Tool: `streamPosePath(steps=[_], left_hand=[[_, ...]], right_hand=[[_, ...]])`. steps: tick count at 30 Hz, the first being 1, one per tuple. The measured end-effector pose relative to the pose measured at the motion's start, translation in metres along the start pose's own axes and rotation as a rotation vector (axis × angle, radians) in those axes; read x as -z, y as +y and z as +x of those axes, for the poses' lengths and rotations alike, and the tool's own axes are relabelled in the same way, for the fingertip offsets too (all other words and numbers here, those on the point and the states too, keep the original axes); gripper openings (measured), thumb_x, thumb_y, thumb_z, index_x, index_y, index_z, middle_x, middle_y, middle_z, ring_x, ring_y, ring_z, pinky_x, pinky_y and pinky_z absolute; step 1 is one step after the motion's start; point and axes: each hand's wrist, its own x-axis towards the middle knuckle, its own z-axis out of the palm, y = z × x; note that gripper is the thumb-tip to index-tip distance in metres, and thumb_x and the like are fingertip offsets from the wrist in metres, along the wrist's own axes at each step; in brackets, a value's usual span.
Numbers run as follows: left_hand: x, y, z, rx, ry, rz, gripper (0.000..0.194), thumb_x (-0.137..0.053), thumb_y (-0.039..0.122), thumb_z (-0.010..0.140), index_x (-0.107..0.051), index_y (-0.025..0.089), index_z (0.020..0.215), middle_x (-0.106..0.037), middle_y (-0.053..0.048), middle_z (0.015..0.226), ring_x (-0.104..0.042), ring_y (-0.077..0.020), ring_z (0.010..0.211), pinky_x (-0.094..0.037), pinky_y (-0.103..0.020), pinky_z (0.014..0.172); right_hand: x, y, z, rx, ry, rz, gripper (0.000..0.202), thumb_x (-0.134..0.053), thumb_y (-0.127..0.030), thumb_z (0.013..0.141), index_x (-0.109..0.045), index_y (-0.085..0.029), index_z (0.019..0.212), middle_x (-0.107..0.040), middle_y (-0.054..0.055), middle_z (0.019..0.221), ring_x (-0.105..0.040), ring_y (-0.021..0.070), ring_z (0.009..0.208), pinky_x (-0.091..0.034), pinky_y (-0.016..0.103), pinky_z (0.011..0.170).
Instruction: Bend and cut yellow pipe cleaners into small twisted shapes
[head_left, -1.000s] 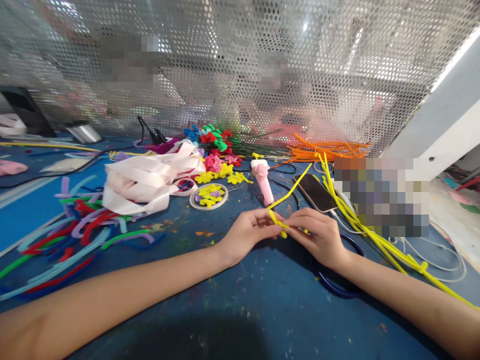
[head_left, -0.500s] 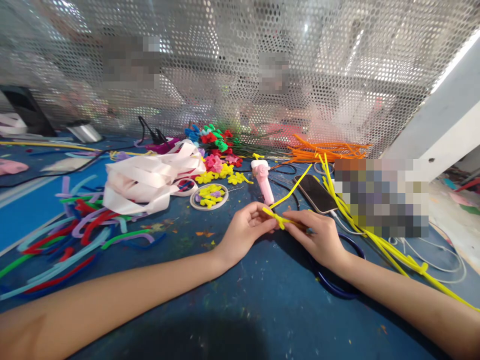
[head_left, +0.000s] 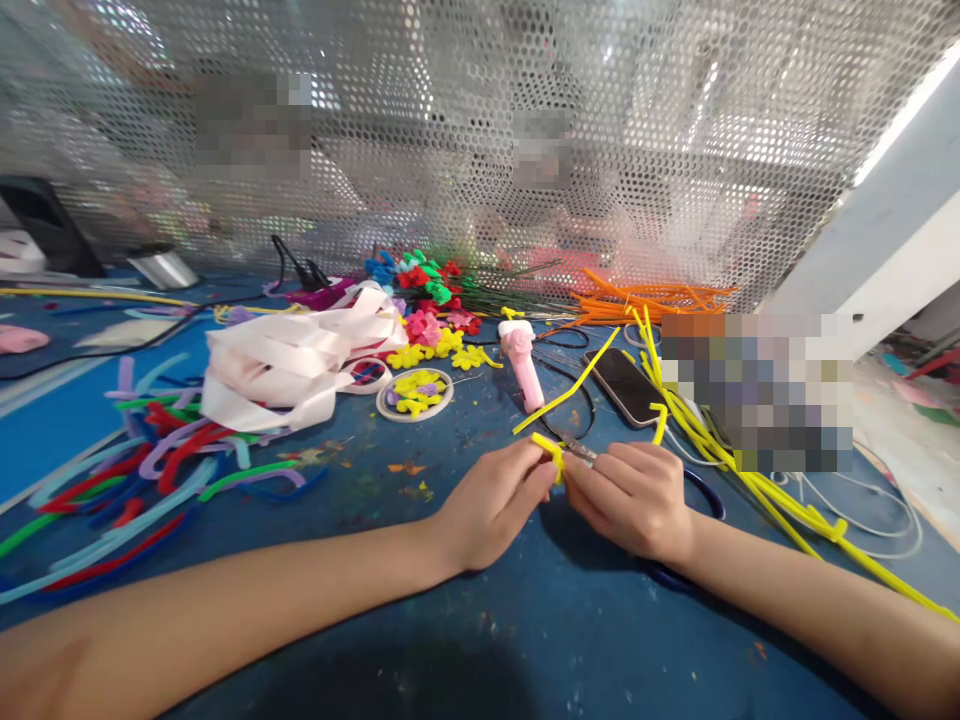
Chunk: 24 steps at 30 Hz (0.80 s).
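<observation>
A yellow pipe cleaner (head_left: 547, 443), folded into a small knot, sits between my hands at the table's middle. My left hand (head_left: 491, 500) pinches it from the left with thumb and fingers. My right hand (head_left: 630, 500), its fingers curled closed, grips its other side. Behind that hand a bent yellow end sticks up. Scissors lie partly covered below my right hand; a blade (head_left: 581, 453) and a dark blue handle (head_left: 707, 490) show. A straight yellow pipe cleaner piece (head_left: 568, 382) rests just beyond my fingertips.
Beyond are a pink handheld fan (head_left: 523, 370), a phone (head_left: 621, 385) and a dish (head_left: 382, 408) of yellow pieces. White ribbon (head_left: 270, 370) and coloured pipe cleaners (head_left: 135, 520) lie left. Yellow stems (head_left: 780, 500) stretch along the right. A perforated metal screen (head_left: 480, 130) stands behind.
My right hand has curled further round the yellow pipe cleaner, and a bent end now shows behind it. More of the scissors' blade is uncovered. The view has shifted slightly.
</observation>
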Motion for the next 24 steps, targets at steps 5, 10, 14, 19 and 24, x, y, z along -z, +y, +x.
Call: streamPosePath(steps=[5,10,14,19,24], left_hand=[[-0.0025,-0.0011,-0.0018,-0.048,-0.033,0.309,0.023,-0.034,0.038,0.092,-0.044,0.019,0.082,-0.053,-0.001,0.074,-0.05,-0.016,0.068,-0.035,-0.027,0.061],[-0.0038,-0.0044,0.0007,-0.034,-0.036,0.381,0.024,-0.025,0.027,0.095,-0.043,0.02,0.08,-0.054,-0.001,0.075,-0.052,-0.016,0.069,-0.035,-0.027,0.062],[-0.0034,-0.0077,0.0016,-0.072,-0.056,0.452,0.023,-0.03,0.024,0.092,-0.043,0.02,0.074,-0.051,0.0,0.068,-0.051,-0.0157,0.064,-0.032,-0.026,0.057],[-0.0016,-0.0084,0.002,-0.047,-0.052,0.401,0.021,-0.034,0.02,0.09,-0.046,0.019,0.073,-0.052,0.001,0.067,-0.05,-0.0143,0.06,-0.032,-0.026,0.057],[0.0043,-0.0062,0.0065,0.037,-0.063,0.12,0.027,-0.031,0.028,0.093,-0.046,0.018,0.074,-0.052,0.002,0.065,-0.051,-0.0129,0.062,-0.035,-0.024,0.061]], right_hand=[[0.001,-0.0004,0.001,0.003,-0.04,-0.043,0.009,-0.057,-0.02,0.084,-0.064,-0.014,0.086,-0.05,-0.004,0.051,-0.04,0.0092,0.048,-0.025,0.028,0.046],[-0.0034,0.0009,0.0,0.038,-0.131,0.054,0.015,-0.05,-0.016,0.087,-0.061,-0.017,0.076,-0.049,-0.002,0.053,-0.041,0.011,0.05,-0.026,0.029,0.047],[-0.0059,0.0001,0.0017,0.008,-0.229,0.239,0.024,-0.043,-0.016,0.088,-0.054,-0.018,0.068,-0.05,0.001,0.059,-0.044,0.0125,0.055,-0.032,0.027,0.051],[-0.0054,0.0025,0.0063,-0.269,-0.274,0.608,0.011,-0.044,-0.016,0.086,-0.053,-0.016,0.082,-0.054,0.002,0.07,-0.049,0.0116,0.063,-0.04,0.023,0.058],[-0.0077,0.0057,0.0057,-0.469,-0.187,0.695,0.007,-0.051,-0.015,0.083,-0.054,-0.017,0.077,-0.053,-0.002,0.065,-0.046,0.0081,0.055,-0.038,0.02,0.053]])
